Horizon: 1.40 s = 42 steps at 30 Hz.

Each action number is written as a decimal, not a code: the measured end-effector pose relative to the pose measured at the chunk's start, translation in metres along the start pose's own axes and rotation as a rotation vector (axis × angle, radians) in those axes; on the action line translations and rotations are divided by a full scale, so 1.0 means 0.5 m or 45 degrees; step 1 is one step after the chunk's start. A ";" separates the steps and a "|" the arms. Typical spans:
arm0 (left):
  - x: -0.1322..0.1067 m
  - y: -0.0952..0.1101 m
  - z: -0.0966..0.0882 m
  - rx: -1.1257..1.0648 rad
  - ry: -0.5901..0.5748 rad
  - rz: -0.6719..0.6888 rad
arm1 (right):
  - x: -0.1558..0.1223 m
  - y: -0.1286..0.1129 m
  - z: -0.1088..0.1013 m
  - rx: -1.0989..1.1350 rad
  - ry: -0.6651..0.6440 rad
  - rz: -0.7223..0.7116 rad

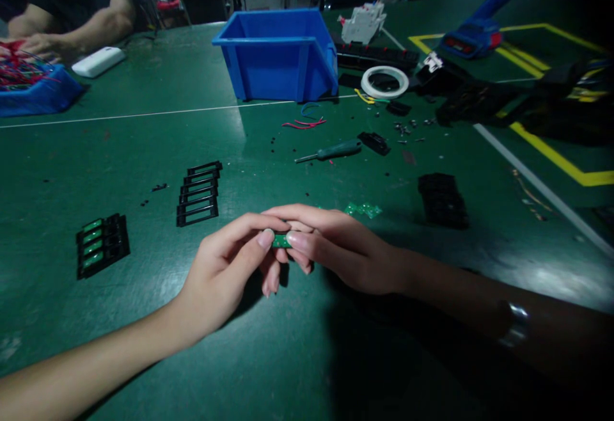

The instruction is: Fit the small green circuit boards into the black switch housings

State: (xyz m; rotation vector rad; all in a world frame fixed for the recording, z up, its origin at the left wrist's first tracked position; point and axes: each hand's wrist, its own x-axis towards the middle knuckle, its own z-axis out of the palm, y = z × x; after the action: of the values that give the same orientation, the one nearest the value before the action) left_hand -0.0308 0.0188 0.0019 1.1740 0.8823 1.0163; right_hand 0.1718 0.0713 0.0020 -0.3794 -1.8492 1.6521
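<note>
Between my two hands, a small green circuit board (280, 240) is pinched at both ends, just above the table. My left hand (235, 261) has thumb and fingers closed on its left end. The thumb of my right hand (343, 248) presses its right end, with fingers behind. A dark edge shows along the top of the board; my fingers hide most of the rest. Beyond my right hand lie several loose green boards (363, 210). To the left are a black slotted frame (198, 194) and a black holder with green boards in it (102, 245).
A blue bin (273, 63) stands at the back, with a screwdriver (336, 150), red wires (304, 125) and screws (405, 129) before it. Stacked black parts (442, 200) lie at right. A tape roll (384, 82) is behind. Another person's arms (96, 31) rest at far left.
</note>
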 end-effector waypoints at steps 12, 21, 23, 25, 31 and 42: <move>0.000 0.007 0.001 0.013 0.017 -0.002 | -0.005 0.005 0.001 -0.123 0.023 0.054; 0.001 0.004 0.003 0.055 0.078 0.022 | -0.003 0.009 0.004 -0.285 0.064 0.012; 0.000 0.003 0.004 0.048 0.083 0.025 | -0.003 0.009 0.005 -0.307 0.066 0.006; 0.001 0.002 0.004 0.049 0.089 0.032 | -0.002 0.009 0.005 -0.319 0.059 0.005; 0.001 0.005 0.005 0.067 0.107 0.034 | 0.000 0.005 0.007 -0.332 0.060 0.006; -0.002 0.008 0.006 0.121 0.065 0.106 | -0.007 -0.007 0.040 -0.159 0.196 0.040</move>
State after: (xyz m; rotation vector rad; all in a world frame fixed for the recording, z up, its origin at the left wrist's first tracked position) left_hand -0.0290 0.0173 0.0064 1.2784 0.9370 1.0857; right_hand 0.1629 0.0529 0.0039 -0.5756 -1.8438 1.4877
